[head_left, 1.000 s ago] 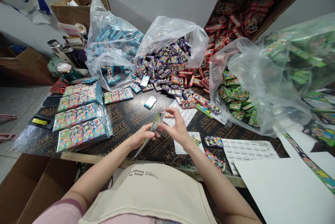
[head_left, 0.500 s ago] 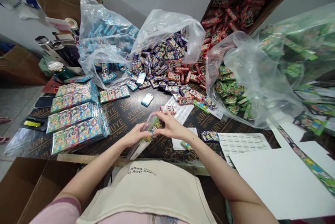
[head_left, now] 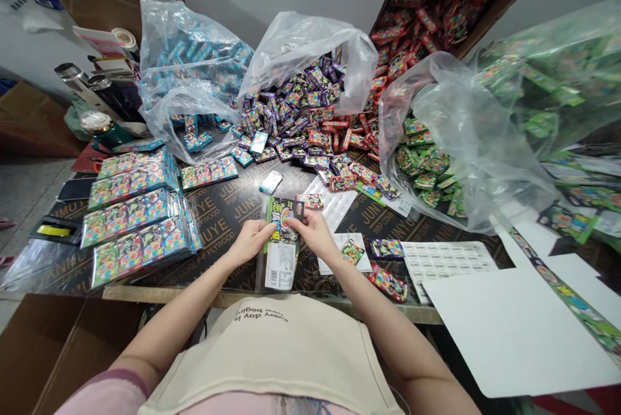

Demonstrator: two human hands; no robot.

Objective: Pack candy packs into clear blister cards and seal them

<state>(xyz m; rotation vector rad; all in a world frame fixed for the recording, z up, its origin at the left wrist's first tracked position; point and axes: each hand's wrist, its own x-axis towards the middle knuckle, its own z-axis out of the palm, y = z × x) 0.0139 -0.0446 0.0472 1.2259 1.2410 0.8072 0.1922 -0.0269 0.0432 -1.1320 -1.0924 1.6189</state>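
Your left hand (head_left: pixel 248 242) and right hand (head_left: pixel 316 234) both pinch a flat, clear plastic packet with a green-and-black printed top and a white lower panel (head_left: pixel 280 263), thumbs lying on its printed face; the fingers behind it are hidden. The packet is at the centre of the frame, a little below the middle, above the near edge of your dark worktop with gold lettering (head_left: pixel 213 214).

Just beyond it lie a small white-and-blue box (head_left: pixel 270 182) and a small red printed packet (head_left: pixel 310 200). Near your right forearm, a small green printed packet (head_left: pixel 352 252) lies on a white sheet of paper.

At the left of the frame, you have stacked rows of shiny, multicoloured wrapped packs (head_left: pixel 140 244). Across the upper middle spreads a heap of small purple packets (head_left: pixel 284 114), with red packets (head_left: pixel 398 63) at its right.
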